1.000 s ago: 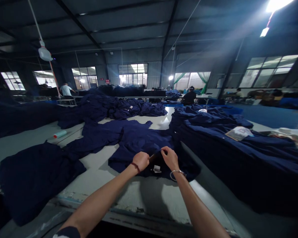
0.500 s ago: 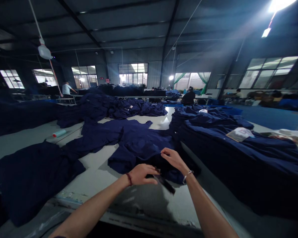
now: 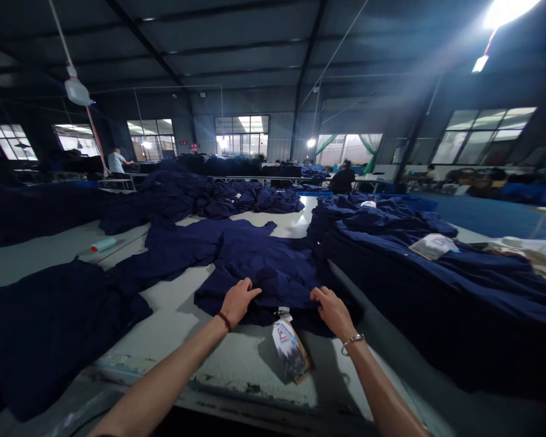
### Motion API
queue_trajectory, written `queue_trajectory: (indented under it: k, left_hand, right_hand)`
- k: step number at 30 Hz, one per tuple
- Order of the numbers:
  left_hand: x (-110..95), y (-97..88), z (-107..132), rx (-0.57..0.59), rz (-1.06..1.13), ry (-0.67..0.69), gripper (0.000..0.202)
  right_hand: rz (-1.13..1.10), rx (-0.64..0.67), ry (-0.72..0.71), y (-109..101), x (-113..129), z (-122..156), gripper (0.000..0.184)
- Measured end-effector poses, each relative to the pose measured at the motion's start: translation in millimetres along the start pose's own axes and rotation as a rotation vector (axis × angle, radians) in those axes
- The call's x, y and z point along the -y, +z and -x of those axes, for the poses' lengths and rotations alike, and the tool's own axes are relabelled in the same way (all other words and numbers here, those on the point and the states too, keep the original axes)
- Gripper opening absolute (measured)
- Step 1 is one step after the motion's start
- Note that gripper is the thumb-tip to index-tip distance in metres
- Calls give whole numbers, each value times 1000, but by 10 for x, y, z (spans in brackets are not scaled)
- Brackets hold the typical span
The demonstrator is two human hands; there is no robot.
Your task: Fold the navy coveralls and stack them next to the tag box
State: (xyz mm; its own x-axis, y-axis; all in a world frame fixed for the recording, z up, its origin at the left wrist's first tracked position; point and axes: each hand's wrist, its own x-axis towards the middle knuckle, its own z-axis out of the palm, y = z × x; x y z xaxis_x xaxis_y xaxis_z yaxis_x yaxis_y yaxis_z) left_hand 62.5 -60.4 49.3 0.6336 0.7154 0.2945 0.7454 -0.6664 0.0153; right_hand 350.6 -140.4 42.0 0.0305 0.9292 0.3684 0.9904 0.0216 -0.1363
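Observation:
A navy blue garment (image 3: 268,261) lies spread over the pale table in front of me. My left hand (image 3: 237,302) is closed on the near left part of its cloth, thumb pointing inward. My right hand (image 3: 334,311) has its fingers bent in a pinch on the cloth at the near right. Between the two hands a printed hang tag (image 3: 291,353) hangs out from the garment's near edge, face up on the table. A small white label (image 3: 284,313) shows just above it. The fingertips of both hands are partly hidden.
A large pile of navy garments (image 3: 409,273) stands to the right, with another tag (image 3: 433,246) on it. More navy cloth (image 3: 59,328) drapes over the table's left front edge. A teal thread spool (image 3: 104,244) lies at the left. Two people (image 3: 343,178) are far off.
My hands have moved apart, the left one to the left and the right one slightly down and right. The hang tag, blurred and dark before, now shows its printed face.

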Motion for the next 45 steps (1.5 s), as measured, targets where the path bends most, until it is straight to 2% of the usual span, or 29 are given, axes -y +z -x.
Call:
queue_trajectory:
  k: [3,6,8,13,15,17,20,23,24,26,28,31,32,34,36,38,39,42,44,45]
  left_hand:
    - [71,-35,65,-6,-37,1,44]
    - [121,-44,121,-52,-20,0,36]
    - [145,-26,148,-76,30,-6,32]
    - [108,13,141,15,112,19,39]
    - [34,-2,79,-9,82,74,52]
    - [-54,-29,-16,-2,38,126,62]
    - [-138,-70,-160,35,-10,149,57]
    - [-111,-77,-204,-29,-9,135,56]
    - [-82,-69,-189,-33,-7,144,58]
    - [-15,-46,-121,18,-2,200,59]
    - [49,-33,-35,99,18,269,56]
    - [106,-68,33,147,103,302,46]
    - [110,-95,21,141,145,301,39]
    - [94,-148,-60,94,249,302,25]
    - [47,-174,-199,16,368,281,24]
    - [-20,-151,-357,-44,437,219,24]
    - [-55,-123,-427,-53,440,178,22]
    - [-138,5,-559,-2,357,107,16]
    - [-165,98,-570,47,291,107,16]
    - [-171,141,-556,68,267,113,23]
  right_hand:
    - [-8,-134,64,12,-32,123,26]
    - [8,-242,98,61,-64,255,27]
    - [5,-245,85,122,-100,327,29]
    - [-63,-186,141,241,-120,340,31]
    - [-18,-176,150,216,-59,267,36]
    - [45,-169,130,150,19,175,33]
    - [103,-226,126,34,89,80,26]
    - [115,-383,234,-6,47,108,30]
    - [109,-387,241,5,12,144,31]
    - [74,-259,169,50,-72,239,34]
    - [-4,-50,97,93,-163,331,39]
    - [-173,129,132,68,-278,375,40]
    - [-240,137,138,32,-298,352,37]
    - [-379,62,131,-58,-287,245,30]
    - [-500,-104,135,-125,-193,84,25]
    - [-578,-189,99,-128,-31,-85,28]
    - [-587,-172,45,-102,58,-156,29]
    - [-508,-16,-111,54,251,-273,26]
    - [-381,103,-92,174,251,-269,27]
    - [-307,167,-48,226,209,-249,33]
